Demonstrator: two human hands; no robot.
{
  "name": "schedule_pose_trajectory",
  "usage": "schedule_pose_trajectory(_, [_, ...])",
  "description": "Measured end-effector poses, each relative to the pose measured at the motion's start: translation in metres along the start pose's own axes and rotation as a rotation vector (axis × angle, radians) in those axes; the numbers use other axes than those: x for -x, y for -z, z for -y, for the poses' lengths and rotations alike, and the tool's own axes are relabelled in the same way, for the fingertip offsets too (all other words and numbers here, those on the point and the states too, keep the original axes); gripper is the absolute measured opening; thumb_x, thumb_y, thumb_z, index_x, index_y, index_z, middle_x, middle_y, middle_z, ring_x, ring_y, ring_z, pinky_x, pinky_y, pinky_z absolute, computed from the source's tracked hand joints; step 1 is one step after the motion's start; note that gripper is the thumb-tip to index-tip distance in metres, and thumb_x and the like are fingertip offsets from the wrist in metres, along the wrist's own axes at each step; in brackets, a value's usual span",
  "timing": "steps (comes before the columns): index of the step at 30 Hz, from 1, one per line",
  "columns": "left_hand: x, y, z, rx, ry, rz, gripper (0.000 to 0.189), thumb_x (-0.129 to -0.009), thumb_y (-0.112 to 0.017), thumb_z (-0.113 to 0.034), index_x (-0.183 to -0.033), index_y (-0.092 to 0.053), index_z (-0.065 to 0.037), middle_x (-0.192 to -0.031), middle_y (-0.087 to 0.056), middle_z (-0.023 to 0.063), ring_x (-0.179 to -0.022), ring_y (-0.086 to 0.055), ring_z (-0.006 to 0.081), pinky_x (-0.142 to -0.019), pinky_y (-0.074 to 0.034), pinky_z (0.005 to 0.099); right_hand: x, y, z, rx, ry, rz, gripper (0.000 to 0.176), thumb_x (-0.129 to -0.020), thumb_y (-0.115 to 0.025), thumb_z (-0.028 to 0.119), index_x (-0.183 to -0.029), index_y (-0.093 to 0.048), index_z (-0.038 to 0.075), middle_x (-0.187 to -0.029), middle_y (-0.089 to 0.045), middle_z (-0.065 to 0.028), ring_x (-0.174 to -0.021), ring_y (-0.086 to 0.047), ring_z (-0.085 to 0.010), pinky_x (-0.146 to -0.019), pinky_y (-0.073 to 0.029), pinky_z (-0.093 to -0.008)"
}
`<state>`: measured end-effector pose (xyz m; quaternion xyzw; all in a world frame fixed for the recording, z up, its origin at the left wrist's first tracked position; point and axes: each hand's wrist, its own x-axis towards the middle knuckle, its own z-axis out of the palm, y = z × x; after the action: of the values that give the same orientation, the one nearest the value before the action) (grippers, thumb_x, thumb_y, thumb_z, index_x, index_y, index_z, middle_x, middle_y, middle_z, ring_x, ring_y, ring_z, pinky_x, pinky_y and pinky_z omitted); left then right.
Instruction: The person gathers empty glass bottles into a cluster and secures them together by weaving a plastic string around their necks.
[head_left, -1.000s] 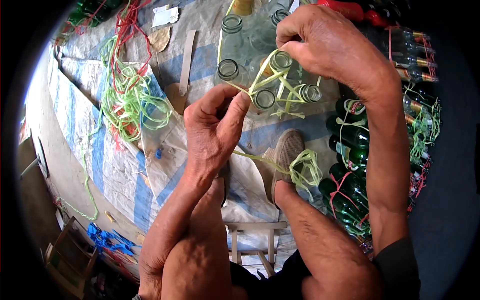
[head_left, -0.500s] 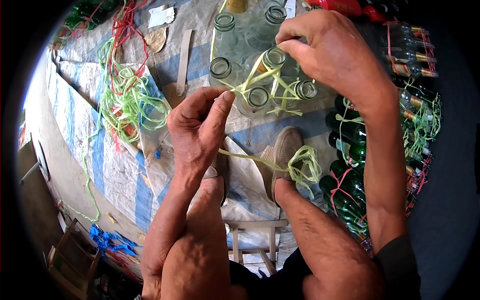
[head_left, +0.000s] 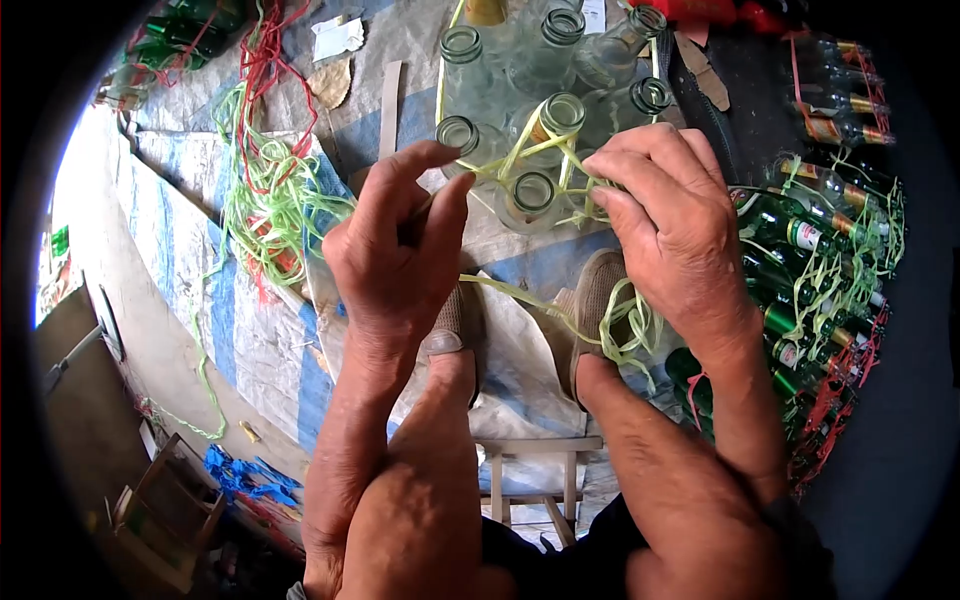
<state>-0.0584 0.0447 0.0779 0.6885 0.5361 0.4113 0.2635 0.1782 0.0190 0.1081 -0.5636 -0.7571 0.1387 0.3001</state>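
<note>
Several clear glass bottles (head_left: 470,80) stand together at top centre, with yellow-green ribbon (head_left: 515,150) looped and crossed around the front necks. My left hand (head_left: 395,240) is left of the front bottle (head_left: 533,190), its thumb and index finger apart beside the ribbon; its curled fingers are partly hidden. On the right, my right hand (head_left: 670,215) pinches the ribbon near the bottle necks, covering one bottle. A loose ribbon tail (head_left: 520,295) runs from behind my left hand to a tangle (head_left: 630,325) over my right shoe.
Green and red cord (head_left: 275,200) lies heaped on the striped sheet (head_left: 220,300) at left. Bundled green bottles (head_left: 800,235) line the right side. A wooden stool (head_left: 540,445) is between my legs, and blue strips (head_left: 245,475) lie lower left.
My right hand has come down and nearer the front bottles, its fingertips now at the ribbon. My left thumb and index finger have parted. The view has shifted slightly.
</note>
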Motion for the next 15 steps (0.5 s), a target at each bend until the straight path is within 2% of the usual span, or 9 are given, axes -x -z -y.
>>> schedule_pose_trajectory(1, [-0.003, 0.004, -0.002, -0.083, -0.037, 0.022, 0.034, -0.089, -0.086, -0.003, -0.122, -0.079, -0.01, -0.065, -0.056, 0.0001, -0.054, -0.048, 0.0056, -0.052, -0.043, 0.0233, 0.0, 0.001, -0.001, -0.006, -0.003, 0.001, 0.033, -0.076, -0.082, -0.008, -0.106, -0.076, 0.003, -0.106, -0.07, -0.0069, -0.099, -0.063, -0.0318, -0.086, -0.054, -0.0421])
schedule_pose_trajectory(4, [-0.019, 0.015, 0.001, -0.198, -0.216, 0.155, 0.032, -0.09, -0.087, -0.01, -0.12, -0.081, -0.015, -0.074, -0.072, 0.0045, -0.055, -0.064, 0.0138, -0.053, -0.051, 0.0288, -0.001, 0.002, -0.001, -0.017, -0.012, 0.005, 0.032, -0.075, -0.081, -0.009, -0.105, -0.076, 0.003, -0.105, -0.071, -0.0062, -0.098, -0.063, -0.0312, -0.086, -0.055, -0.0417])
schedule_pose_trajectory(5, [-0.026, 0.016, 0.004, -0.209, -0.27, 0.158, 0.028, -0.09, -0.087, -0.014, -0.118, -0.082, -0.018, -0.084, -0.079, 0.0052, -0.061, -0.072, 0.0205, -0.054, -0.056, 0.0337, 0.0, 0.001, -0.002, -0.019, -0.014, 0.002, 0.032, -0.075, -0.081, -0.009, -0.105, -0.077, 0.003, -0.105, -0.071, -0.0061, -0.098, -0.063, -0.0311, -0.086, -0.055, -0.0414])
schedule_pose_trajectory(6, [-0.034, 0.02, 0.003, -0.222, -0.338, 0.2, 0.029, -0.09, -0.087, -0.013, -0.118, -0.081, -0.017, -0.082, -0.077, 0.0037, -0.062, -0.073, 0.0191, -0.053, -0.056, 0.0323, 0.001, 0.001, -0.002, -0.021, -0.018, -0.001, 0.032, -0.075, -0.081, -0.009, -0.104, -0.077, 0.003, -0.104, -0.071, -0.0059, -0.099, -0.063, -0.0311, -0.086, -0.055, -0.0412])
schedule_pose_trajectory(8, [-0.047, 0.034, -0.007, -0.325, -0.361, 0.39, 0.033, -0.089, -0.087, -0.004, -0.122, -0.08, -0.01, -0.089, -0.079, 0.0068, -0.066, -0.073, 0.017, -0.061, -0.058, 0.031, 0.001, 0.002, -0.001, -0.021, -0.014, -0.009, 0.031, -0.077, -0.081, -0.01, -0.105, -0.077, 0.003, -0.104, -0.072, -0.0078, -0.097, -0.064, -0.031, -0.085, -0.055, -0.0405])
schedule_pose_trajectory(11, [-0.071, 0.04, -0.01, -0.332, -0.526, 0.487, 0.026, -0.09, -0.086, -0.008, -0.116, -0.08, -0.009, -0.088, -0.078, 0.0073, -0.068, -0.075, 0.0213, -0.061, -0.059, 0.0334, 0.0, 0.001, -0.002, -0.017, -0.006, -0.017, 0.029, -0.078, -0.08, -0.01, -0.104, -0.077, 0.002, -0.104, -0.073, -0.0084, -0.097, -0.065, -0.0308, -0.084, -0.055, -0.0402])
schedule_pose_trajectory(15, [-0.099, 0.043, -0.02, -0.383, -0.627, 0.66, 0.016, -0.09, -0.084, -0.009, -0.105, -0.078, -0.007, -0.085, -0.076, 0.0084, -0.068, -0.075, 0.0255, -0.059, -0.059, 0.0347, 0.0, 0.0, -0.001, 0.015, 0.002, -0.016, 0.028, -0.079, -0.08, -0.01, -0.104, -0.077, 0.001, -0.104, -0.073, -0.0078, -0.096, -0.065, -0.0306, -0.083, -0.055, -0.0404])
